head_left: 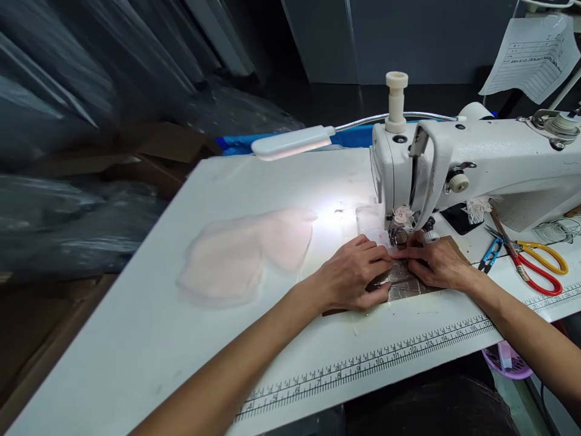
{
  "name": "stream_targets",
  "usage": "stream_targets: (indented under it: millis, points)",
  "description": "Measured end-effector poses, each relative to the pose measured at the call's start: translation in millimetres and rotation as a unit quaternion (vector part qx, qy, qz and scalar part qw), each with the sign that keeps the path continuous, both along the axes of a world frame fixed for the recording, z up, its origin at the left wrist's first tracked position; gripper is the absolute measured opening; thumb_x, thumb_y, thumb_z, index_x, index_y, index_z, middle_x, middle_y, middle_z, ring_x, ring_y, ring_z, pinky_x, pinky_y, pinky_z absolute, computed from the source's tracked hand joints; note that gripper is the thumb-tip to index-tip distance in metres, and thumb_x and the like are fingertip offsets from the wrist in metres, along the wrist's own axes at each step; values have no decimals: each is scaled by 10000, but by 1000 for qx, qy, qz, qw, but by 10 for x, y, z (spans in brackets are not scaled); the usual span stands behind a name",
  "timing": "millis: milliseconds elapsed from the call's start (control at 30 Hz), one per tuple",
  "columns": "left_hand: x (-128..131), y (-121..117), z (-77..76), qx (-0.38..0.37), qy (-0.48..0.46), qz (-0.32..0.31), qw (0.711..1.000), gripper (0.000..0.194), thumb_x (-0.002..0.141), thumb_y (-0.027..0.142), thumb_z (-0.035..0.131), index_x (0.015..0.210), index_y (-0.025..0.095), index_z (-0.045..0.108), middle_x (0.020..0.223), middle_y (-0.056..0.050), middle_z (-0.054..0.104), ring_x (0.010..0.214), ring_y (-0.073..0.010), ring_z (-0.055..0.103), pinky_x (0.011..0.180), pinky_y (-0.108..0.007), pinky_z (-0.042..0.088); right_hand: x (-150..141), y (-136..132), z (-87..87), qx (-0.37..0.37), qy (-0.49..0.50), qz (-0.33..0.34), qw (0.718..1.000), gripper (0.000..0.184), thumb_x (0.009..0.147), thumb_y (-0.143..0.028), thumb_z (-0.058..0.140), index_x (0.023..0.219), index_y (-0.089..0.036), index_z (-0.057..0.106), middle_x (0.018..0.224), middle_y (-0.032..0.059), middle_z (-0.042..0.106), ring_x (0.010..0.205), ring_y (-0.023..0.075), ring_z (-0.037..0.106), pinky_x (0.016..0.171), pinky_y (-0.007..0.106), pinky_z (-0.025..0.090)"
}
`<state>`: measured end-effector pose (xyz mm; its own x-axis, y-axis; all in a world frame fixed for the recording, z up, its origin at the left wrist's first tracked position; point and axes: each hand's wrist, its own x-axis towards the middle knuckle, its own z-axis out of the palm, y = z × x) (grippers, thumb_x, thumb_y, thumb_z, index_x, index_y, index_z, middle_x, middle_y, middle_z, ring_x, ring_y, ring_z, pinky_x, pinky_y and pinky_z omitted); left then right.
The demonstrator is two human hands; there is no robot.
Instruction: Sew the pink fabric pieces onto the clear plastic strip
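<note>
A white sewing machine (402, 163) stands at the right, its presser foot (399, 237) just beyond my fingertips. My left hand (358, 272) is closed, thumb and fingers curled at a thin pale fabric (374, 235) left of the foot. My right hand (438, 263) pinches at the same work in front of the foot, its fingertips almost meeting the left ones. The part between the fingertips is mostly hidden. Under both hands lies a brownish-grey, shiny flat sheet (408, 289). Two sheer pinkish fabric pieces (227, 260) lie flat on the table to the left.
Red-handled scissors (535, 275), yellow-handled scissors (551, 251) and blue thread snips (490, 254) lie right of my right hand. A lamp (293, 143) shines across the white table (149, 357). A ruler strip (376, 363) runs along the front edge. Plastic-covered goods stand left.
</note>
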<state>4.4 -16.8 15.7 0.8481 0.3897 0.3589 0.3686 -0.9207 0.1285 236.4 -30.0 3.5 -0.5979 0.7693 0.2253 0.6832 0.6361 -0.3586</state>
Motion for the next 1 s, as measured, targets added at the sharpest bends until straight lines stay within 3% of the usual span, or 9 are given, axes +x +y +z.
stream_targets:
  millis: [233,433,600,800,1000]
  points:
    - [-39,-33,-72,-1,1,36,999,293,850,285,530,1069,146,665,1014,-97,703,814,-230,617,745,-395,469,-50,-17,21,24,-46,-29,998,359,932,-222,495,1233,-254,688,1069,93,634,766,173,583,671,294,502]
    - [-40,-35,-79,12,10,43,999,313,882,276,499,1084,92,652,1132,-176,662,878,-273,605,755,-452,504,-36,-28,34,16,-18,3,1000,349,928,-209,488,1191,-262,712,1014,84,629,713,155,562,665,298,501]
    - [-38,-14,-100,5,8,59,998,336,868,285,528,1133,116,646,1160,-160,663,923,-276,623,784,-443,509,-39,-22,10,2,-11,-4,1000,345,947,-221,483,1214,-250,699,1059,100,626,751,171,580,690,320,524]
    - [-39,31,-97,13,-1,73,997,372,878,322,531,1167,107,625,1194,-157,658,983,-276,637,830,-438,483,-12,-19,-1,-38,43,-7,998,356,956,-219,467,1241,-228,680,1089,106,609,801,169,612,722,316,543]
    - [-50,81,-114,26,22,86,996,415,868,376,540,1188,123,614,1170,-146,656,974,-279,620,824,-424,458,15,2,111,-120,107,-45,986,319,955,-321,469,1154,-235,703,1013,75,675,857,196,659,774,319,545]
